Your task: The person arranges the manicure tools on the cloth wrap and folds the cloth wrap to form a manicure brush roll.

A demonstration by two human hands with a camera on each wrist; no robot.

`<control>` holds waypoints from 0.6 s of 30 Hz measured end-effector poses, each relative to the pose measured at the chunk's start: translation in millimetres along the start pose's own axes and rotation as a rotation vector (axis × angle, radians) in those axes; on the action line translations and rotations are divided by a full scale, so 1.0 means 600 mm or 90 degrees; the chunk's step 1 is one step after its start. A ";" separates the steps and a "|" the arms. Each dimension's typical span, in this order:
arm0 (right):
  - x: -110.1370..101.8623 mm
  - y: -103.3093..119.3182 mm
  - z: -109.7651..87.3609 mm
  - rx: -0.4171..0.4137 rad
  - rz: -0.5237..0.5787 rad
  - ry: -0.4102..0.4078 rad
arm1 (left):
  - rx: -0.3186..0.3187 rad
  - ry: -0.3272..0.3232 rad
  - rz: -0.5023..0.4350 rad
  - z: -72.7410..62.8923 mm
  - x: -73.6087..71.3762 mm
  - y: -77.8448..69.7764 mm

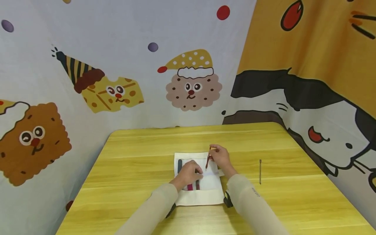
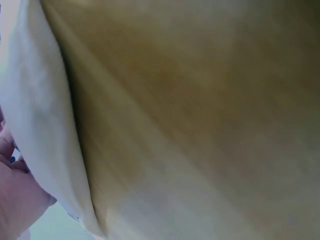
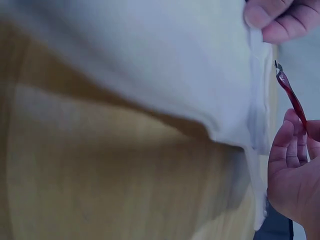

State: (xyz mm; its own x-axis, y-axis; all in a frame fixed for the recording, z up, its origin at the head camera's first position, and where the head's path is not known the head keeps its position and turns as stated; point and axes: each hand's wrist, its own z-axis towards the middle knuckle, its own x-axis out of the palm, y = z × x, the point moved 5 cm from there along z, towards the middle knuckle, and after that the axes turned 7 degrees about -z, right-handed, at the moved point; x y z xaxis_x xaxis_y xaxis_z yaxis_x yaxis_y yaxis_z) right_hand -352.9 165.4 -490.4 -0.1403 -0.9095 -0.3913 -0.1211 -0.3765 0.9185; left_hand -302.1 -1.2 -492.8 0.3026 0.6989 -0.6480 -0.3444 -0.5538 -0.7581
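Right hand (image 1: 221, 157) pinching one red tool (image 1: 208, 161), left hand (image 1: 188, 173) pinching one white pouch (image 1: 199, 198), three slim implements (image 1: 190, 187) showing inside, one metal rod (image 1: 260, 172) well apart, wide desk (image 1: 132, 163) either side

Wood-grain table (image 1: 132, 163), white cloth backdrop (image 1: 126, 32), printed cheese (image 1: 113, 102), round cookie (image 1: 182, 94), cartoon cat (image 1: 335, 120)

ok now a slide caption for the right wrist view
Right hand pinches a slim red tool; left hand grips the white cloth
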 end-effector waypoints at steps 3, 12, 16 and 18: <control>0.011 -0.004 -0.001 -0.003 -0.004 0.006 | 0.002 -0.001 -0.005 0.000 -0.001 0.000; 0.026 -0.013 -0.009 0.016 -0.015 0.068 | 0.008 -0.004 -0.002 0.002 -0.001 -0.001; 0.029 -0.015 -0.013 0.016 -0.039 0.099 | -0.005 -0.001 -0.004 0.002 -0.001 0.000; 0.029 -0.017 -0.014 0.017 -0.044 0.114 | -0.002 -0.002 -0.006 0.002 -0.001 0.001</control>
State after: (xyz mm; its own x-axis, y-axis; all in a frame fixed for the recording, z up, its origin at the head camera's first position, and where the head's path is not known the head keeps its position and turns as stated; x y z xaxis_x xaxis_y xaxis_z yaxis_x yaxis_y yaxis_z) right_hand -346.0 151.9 -506.3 0.0465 -0.8996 -0.4342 -0.1511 -0.4360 0.8872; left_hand -303.3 -1.5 -492.8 0.3035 0.7050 -0.6410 -0.3393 -0.5487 -0.7641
